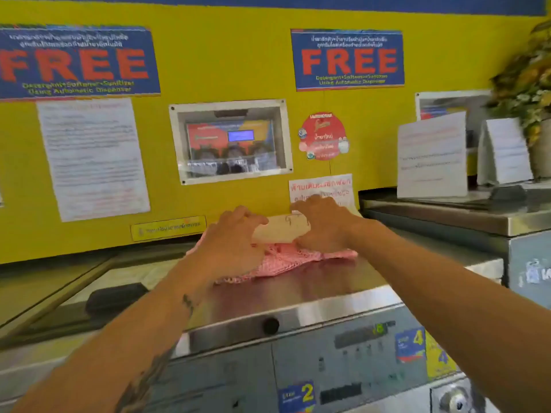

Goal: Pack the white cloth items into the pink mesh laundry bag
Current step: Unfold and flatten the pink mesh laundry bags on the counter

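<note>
A pink mesh laundry bag [286,259] lies crumpled on the steel top of a washing machine [313,293], close to the yellow wall. A folded white cloth [280,229] rests on top of the bag, held between both hands. My left hand [235,236] grips the cloth's left end, with its palm over the bag. My right hand [322,225] grips the right end, fingers curled over the top. Part of the bag is hidden under my hands and the cloth.
The yellow wall [238,70] with posters and a recessed panel [231,141] stands right behind the bag. A glass lid with a black handle [116,298] is at the left. At the right, a higher machine top [447,216] carries paper signs and a plant pot [541,147].
</note>
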Tool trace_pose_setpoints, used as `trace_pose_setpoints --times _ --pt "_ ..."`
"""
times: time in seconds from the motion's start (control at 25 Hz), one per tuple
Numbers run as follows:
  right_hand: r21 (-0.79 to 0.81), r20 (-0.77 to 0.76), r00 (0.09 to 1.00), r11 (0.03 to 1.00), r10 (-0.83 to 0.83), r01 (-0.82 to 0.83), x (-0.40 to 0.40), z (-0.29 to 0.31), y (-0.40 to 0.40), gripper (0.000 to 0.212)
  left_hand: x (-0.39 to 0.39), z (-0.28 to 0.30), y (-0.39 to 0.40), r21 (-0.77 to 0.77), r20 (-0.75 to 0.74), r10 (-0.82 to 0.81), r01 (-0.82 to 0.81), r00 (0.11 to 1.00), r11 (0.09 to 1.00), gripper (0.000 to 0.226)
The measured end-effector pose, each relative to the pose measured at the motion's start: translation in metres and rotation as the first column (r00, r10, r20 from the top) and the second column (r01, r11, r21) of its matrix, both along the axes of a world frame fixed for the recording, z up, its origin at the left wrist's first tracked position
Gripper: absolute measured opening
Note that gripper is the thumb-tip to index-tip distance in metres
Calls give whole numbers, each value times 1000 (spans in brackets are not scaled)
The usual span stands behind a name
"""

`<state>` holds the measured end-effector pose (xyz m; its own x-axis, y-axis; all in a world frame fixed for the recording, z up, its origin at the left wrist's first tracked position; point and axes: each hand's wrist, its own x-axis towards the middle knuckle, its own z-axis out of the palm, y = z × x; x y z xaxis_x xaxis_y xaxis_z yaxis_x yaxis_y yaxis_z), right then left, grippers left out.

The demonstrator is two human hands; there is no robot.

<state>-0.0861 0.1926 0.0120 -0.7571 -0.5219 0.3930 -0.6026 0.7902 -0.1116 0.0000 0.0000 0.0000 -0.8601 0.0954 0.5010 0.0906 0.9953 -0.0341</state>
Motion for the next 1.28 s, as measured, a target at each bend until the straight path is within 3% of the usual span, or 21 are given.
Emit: trace_pose_setpoints --times 0.16,0.24,0.4,0.56,0.72,0.84,0.92,1.04,1.12,1.2,1.28 --pt "147 287 956 983 62 -108 -63 4 -24 93 -62 12 -16 48 209 60 -72 976 996 48" --pt "176 347 937 977 52 -119 -83 -1 -28 91 -75 10 -21 90 231 34 -57 972 994 48" --pt "219 278 960 973 5 -68 -90 -1 -33 68 -79 4 -29 87 197 0 -18 980 996 51" --pt "126 39 999 992 -4 -1 -78 12 -29 44 -80 7 -31 175 118 -78 57 990 983 55" --pt "95 -119 951 950 -286 297 -60 27 -16 33 -83 15 -21 290 155 -142 93 978 952 65" --pt "62 -169 845 850 -508 523 -52 40 -3 32 -88 17 -11 290 329 -173 75 928 954 88" --pt "57 -107 757 756 -645 652 -47 36 10 42 -92 14 -8 205 480 -154 60 864 977 95" --pt "161 185 634 659 -751 735 -40 11 34 74 -96 10 -7 50 558 -124 116 820 992 82" --pt "136 303 669 726 -679 675 -38 -11 45 83 -99 8 -12 59 516 -149 138 844 989 74" --pt "50 281 765 805 -580 592 -36 -22 51 72 -100 8 -19 84 417 -189 170 889 982 66" --pt "73 275 790 831 -548 551 -35 -24 55 61 -99 8 -26 122 327 -201 170 923 978 59"
